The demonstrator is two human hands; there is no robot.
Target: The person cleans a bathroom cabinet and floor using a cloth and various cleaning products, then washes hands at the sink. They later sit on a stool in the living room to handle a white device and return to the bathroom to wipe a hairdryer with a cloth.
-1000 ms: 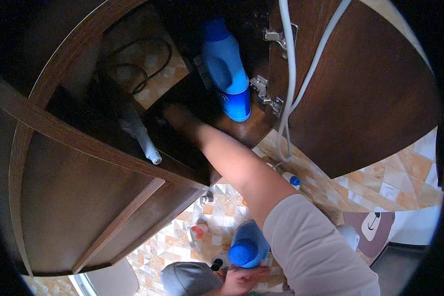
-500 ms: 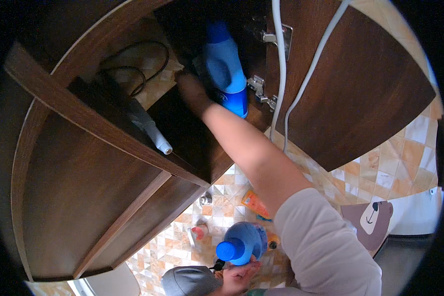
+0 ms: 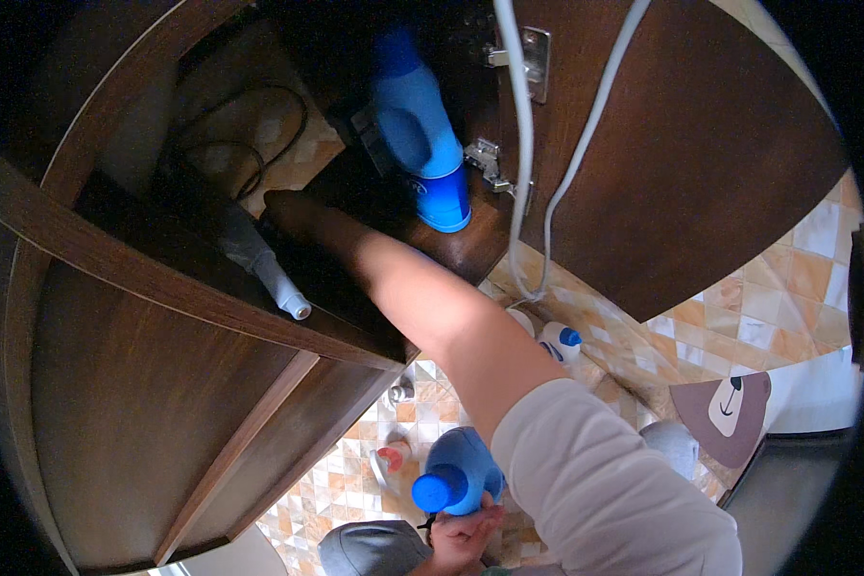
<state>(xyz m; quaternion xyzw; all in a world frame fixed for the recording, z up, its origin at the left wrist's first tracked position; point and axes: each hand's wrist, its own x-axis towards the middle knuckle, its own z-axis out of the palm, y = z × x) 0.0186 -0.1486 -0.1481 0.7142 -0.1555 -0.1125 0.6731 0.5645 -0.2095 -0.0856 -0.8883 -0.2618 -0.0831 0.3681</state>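
Note:
My right arm reaches into a dark brown cabinet (image 3: 178, 408). My right hand (image 3: 298, 219) is low inside, in shadow, near a black cable (image 3: 252, 158) and a pale tube-like piece (image 3: 280, 288). Its fingers are too dark to make out. Just beyond my forearm, a blue bottle with a moulded handle (image 3: 418, 130) stands on the cabinet board, untouched. Below, at the lower middle, my left hand (image 3: 463, 538) has its fingers curled at the handle side of a second blue bottle (image 3: 468, 461) with a round blue cap.
An open cabinet door with metal hinges (image 3: 485, 158) stands at the right. A white hose (image 3: 523, 125) loops down before it. On the tiled floor are a white bottle with a blue cap (image 3: 561, 342) and a small red-and-white container (image 3: 392, 455). A bear-patterned mat (image 3: 730, 413) lies at right.
My right hand has moved left and nearer inside the cabinet, away from the standing blue bottle. The view has shifted, and the white bottle now shows beside my arm. My left hand stays at its bottle.

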